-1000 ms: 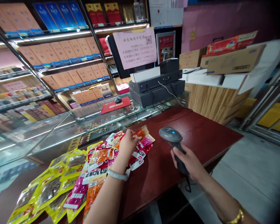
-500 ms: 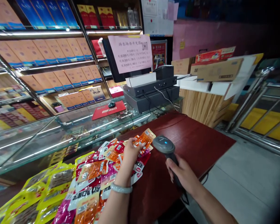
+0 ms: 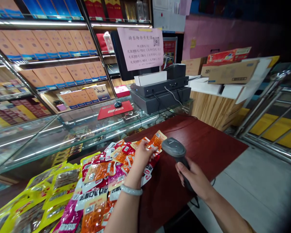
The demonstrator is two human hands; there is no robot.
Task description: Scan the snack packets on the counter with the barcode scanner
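My left hand (image 3: 145,154), with a pale bangle at the wrist, is closed on an orange snack packet (image 3: 157,139) at the far end of the pile. My right hand (image 3: 192,178) is wrapped round the handle of a grey barcode scanner (image 3: 174,147). The scanner's head is just to the right of the held packet, with a narrow gap between them. Under and beside my left arm lie overlapping orange, red and magenta snack packets (image 3: 100,171). Yellow packets (image 3: 63,184) with brown contents spread out at the lower left.
The packets lie on a dark red tabletop (image 3: 199,142). Behind it runs a glass display counter (image 3: 87,132) with a red mat (image 3: 106,111), a mouse (image 3: 117,104) and a monitor bearing a pink sign (image 3: 143,48). Cardboard boxes (image 3: 232,72) and a metal railing (image 3: 269,106) stand right.
The view has shifted slightly, so most things appear a little farther right. The blue light on the scanner has gone out. Both hands keep their holds.
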